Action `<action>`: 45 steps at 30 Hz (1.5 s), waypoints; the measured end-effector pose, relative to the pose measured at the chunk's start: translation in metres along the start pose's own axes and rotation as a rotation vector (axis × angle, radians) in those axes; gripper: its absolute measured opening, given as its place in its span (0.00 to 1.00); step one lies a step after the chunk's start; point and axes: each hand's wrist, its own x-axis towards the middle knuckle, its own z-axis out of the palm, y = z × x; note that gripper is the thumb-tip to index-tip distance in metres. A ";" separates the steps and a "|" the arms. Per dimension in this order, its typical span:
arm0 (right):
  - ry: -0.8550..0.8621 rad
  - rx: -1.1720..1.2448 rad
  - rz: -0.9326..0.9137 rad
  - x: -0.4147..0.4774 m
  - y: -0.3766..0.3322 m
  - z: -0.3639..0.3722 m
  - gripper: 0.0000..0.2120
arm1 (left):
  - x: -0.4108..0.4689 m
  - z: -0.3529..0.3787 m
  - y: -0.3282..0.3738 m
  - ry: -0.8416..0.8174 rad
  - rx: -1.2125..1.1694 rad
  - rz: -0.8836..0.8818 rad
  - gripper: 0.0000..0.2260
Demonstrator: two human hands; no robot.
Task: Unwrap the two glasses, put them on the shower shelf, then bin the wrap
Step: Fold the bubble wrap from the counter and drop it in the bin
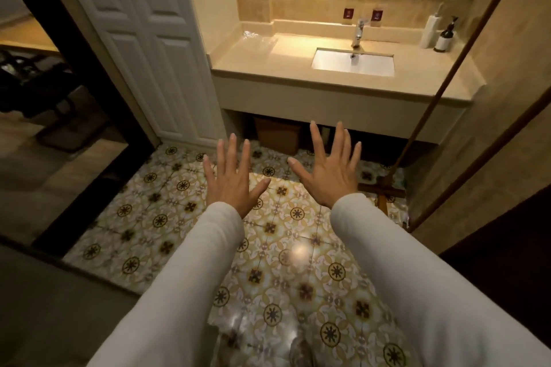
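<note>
Head view: my left hand (231,185) and right hand (326,174) hover, fingers (232,153) spread, empty; beyond them, the bottle (445,37) on the counter (268,68) bears a label too small to read, perhaps blank.

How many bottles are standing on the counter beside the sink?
2. A white bottle stands at the back right corner of the counter, and a dark pump bottle stands just right of it. Others may be hidden.

No text is legible (the bottle (443,39) label blurs).
</note>
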 end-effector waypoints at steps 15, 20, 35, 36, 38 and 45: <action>-0.047 0.020 -0.092 0.243 -0.018 0.094 0.40 | 0.229 0.074 -0.045 0.027 0.041 -0.105 0.41; -0.062 0.015 -0.092 0.351 -0.043 0.126 0.40 | 0.343 0.092 -0.080 0.047 -0.006 -0.137 0.40; -0.083 0.015 -0.011 0.629 -0.061 0.204 0.40 | 0.637 0.142 -0.133 -0.044 -0.073 -0.091 0.41; -0.089 0.016 -0.016 0.648 -0.057 0.212 0.40 | 0.656 0.150 -0.134 -0.058 -0.078 -0.095 0.41; -0.101 0.029 -0.015 0.689 -0.051 0.226 0.40 | 0.692 0.168 -0.135 -0.072 -0.091 -0.109 0.41; -0.119 0.069 -0.030 0.837 -0.031 0.265 0.40 | 0.826 0.218 -0.137 -0.114 -0.061 -0.167 0.39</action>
